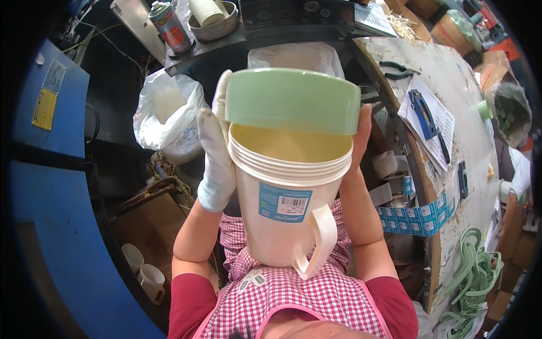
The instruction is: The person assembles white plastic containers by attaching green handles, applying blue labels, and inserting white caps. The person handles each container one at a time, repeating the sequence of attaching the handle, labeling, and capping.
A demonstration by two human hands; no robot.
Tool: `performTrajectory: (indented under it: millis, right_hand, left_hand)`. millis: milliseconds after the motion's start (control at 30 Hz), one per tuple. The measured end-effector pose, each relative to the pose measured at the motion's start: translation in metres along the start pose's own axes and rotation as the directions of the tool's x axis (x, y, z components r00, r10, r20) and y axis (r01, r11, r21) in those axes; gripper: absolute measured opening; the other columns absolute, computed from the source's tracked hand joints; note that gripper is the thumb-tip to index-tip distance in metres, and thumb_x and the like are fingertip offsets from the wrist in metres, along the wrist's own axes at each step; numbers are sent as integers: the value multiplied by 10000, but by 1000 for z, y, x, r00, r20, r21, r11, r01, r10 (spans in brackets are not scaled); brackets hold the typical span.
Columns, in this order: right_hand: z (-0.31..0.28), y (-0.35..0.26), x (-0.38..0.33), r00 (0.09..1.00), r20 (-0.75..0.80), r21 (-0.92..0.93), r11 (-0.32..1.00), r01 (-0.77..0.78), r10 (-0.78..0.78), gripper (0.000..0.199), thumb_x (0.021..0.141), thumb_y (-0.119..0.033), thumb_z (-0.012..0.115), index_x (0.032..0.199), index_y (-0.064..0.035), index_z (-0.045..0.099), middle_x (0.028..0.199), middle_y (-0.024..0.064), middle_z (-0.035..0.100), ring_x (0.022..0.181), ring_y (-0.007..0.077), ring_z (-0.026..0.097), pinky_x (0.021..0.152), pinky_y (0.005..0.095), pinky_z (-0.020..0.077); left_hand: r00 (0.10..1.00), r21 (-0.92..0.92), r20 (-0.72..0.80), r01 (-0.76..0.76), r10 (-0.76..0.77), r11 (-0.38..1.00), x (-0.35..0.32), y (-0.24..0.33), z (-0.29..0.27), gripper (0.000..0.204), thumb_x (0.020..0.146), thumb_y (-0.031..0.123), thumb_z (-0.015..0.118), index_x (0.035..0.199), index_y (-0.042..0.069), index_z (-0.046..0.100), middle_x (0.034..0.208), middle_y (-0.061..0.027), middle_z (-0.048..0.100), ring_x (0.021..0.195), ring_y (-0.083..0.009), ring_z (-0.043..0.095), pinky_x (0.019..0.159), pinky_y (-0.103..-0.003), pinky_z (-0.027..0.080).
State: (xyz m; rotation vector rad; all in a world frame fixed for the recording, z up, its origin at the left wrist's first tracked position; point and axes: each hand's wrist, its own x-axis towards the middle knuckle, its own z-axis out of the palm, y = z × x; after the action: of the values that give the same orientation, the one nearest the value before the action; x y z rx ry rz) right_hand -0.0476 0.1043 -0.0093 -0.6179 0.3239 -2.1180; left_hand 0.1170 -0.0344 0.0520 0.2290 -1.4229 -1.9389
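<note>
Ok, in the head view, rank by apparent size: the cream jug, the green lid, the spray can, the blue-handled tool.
1. cream jug, nearest the camera
2. green lid
3. spray can and blue-handled tool: look alike, both farther off, so unranked.

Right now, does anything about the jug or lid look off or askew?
The green lid is not seated: it sits tilted over the jug, with its near edge lifted so the rim and inside show. The gloved left hand and bare right hand steady them. No crack or spill shows.
</note>
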Motion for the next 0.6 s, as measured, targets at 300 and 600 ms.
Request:
performTrajectory:
  millis: [300, 600]
  right_hand:
    - [29, -17, -13, 990, 96, -714, 685, 141, -104, 802, 908, -632, 687, 1435, -87, 425, 1560, 271, 440, 1379, 385, 532, 1173, 496, 404]
    - [54, -43, -23, 920, 359, -916, 128, 380, -159, 902, 645, -317, 988, 1373, -32, 539, 1306, 167, 579, 1252, 385, 556, 1144, 542, 390]
  left_hand:
    - [798, 46, 277, -568, 536, 822, 9, -62, -26, 1097, 658, 879, 769, 1282, 15, 507, 1232, -170, 589, 1159, -265, 591, 1150, -505, 385]
    - [862, 457, 486, -393, 147, 798, 5, -14, -38, 1248, 437, 753, 962, 1334, 47, 457, 1246, -144, 499, 1282, -324, 479, 1251, -562, 219]
